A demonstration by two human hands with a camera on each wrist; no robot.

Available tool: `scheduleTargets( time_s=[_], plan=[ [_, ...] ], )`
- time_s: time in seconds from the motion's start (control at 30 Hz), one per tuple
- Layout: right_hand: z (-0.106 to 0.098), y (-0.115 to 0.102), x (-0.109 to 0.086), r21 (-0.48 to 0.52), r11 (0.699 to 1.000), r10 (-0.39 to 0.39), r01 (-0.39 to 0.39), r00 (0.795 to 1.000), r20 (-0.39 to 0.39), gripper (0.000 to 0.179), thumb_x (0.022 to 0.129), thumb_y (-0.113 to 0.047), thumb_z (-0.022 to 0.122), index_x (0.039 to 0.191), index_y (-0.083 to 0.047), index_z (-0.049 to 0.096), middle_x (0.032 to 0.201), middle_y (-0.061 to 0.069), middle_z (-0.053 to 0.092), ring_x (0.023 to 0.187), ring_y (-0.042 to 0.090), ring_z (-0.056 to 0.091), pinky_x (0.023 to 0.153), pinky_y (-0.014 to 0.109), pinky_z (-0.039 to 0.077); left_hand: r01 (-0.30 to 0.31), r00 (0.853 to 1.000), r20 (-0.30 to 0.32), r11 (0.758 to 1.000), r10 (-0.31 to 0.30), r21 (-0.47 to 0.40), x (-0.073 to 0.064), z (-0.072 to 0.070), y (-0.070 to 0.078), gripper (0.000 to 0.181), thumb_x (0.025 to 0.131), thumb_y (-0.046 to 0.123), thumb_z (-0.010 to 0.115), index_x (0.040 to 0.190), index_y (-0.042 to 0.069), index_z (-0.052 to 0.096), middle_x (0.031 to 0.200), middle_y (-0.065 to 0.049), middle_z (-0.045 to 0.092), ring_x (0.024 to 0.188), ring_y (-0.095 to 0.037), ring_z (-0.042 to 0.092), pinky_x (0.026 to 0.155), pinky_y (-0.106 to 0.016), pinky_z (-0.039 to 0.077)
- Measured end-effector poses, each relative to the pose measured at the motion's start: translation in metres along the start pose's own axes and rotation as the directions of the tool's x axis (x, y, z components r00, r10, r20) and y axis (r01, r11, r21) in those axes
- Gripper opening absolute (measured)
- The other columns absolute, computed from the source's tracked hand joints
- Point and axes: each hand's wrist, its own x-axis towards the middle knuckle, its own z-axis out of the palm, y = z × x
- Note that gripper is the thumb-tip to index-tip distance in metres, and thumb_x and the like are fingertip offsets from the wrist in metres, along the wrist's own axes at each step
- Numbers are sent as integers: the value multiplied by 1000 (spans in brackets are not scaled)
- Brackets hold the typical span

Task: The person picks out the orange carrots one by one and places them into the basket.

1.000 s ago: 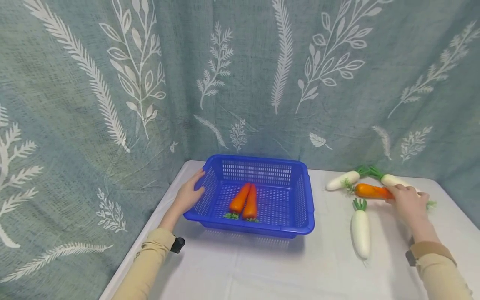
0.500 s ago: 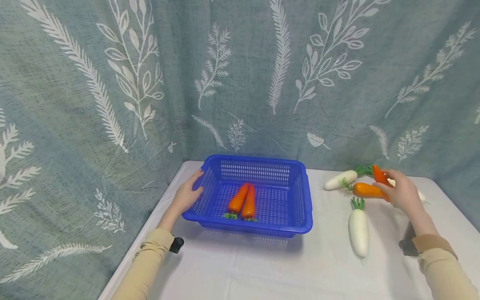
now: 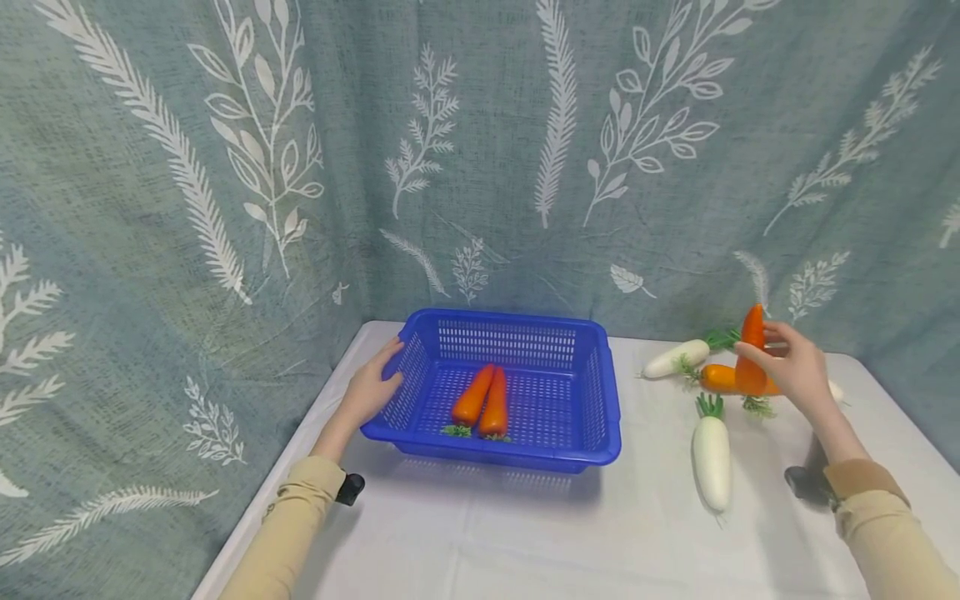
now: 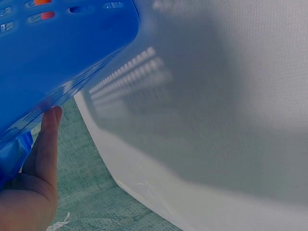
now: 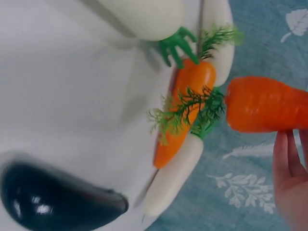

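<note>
My right hand [image 3: 801,367] holds an orange carrot [image 3: 752,348] raised above the table, pointed end up, between thumb and fingers. In the right wrist view its leafy end [image 5: 192,108] hangs over another carrot [image 5: 192,79] lying among white radishes. My left hand [image 3: 371,387] holds the left rim of a blue plastic basket [image 3: 487,457], thumb over the rim; in the left wrist view fingers [image 4: 49,130] lie against the outer wall. Two carrots [image 3: 480,400] lie side by side in the basket, leafy ends toward me.
White radishes [image 3: 712,462] lie on the white-covered table [image 3: 510,533] at right, one [image 3: 676,359] near the back edge and another partly behind my right hand. The right wrist view shows a dark, glossy eggplant [image 5: 57,199]. A green patterned curtain [image 3: 480,167] hangs behind.
My right hand has lifted a carrot from the pile and turned it pointed end up, moving slightly left. Another carrot stays on the table. My left hand keeps its place at the basket.
</note>
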Motion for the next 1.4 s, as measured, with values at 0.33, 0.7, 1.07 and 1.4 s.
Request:
scheduleTargets(
  time_s=[0.33,0.7,1.07,1.4],
  plan=[
    [-1,-12,4,206,974,91,-96,995,32,77,96,-42,56,146,11,30,134,39,42,91,21,65,66,17,55,6,1000,4,1000,-6,-1,0,1,-1,54,95,1,48,147,-6,34,157,-20,25,142,-42,23,115,-54,21],
    [0,-31,10,688,603,255,-404,915,314,94,92,-35,66,156,-1,7,93,-9,53,71,2,66,71,19,57,8,1000,-2,1000,-8,0,1,2,-1,55,94,2,48,147,-6,35,157,-20,25,142,-42,23,115,-54,21],
    [14,-46,9,729,419,247,-542,840,483,48,91,-32,67,131,-17,42,90,-6,61,77,9,67,74,21,57,-2,1000,-8,1000,2,-1,0,2,-2,54,94,1,48,146,-7,35,157,-21,26,142,-42,23,116,-53,20],
    [26,-60,9,672,444,230,-594,800,555,47,91,-41,64,128,-22,43,119,1,42,91,11,63,81,22,55,9,1000,3,1000,-9,-2,-2,-1,1,55,94,1,47,147,-7,34,157,-20,25,143,-42,22,115,-54,21]
  ],
)
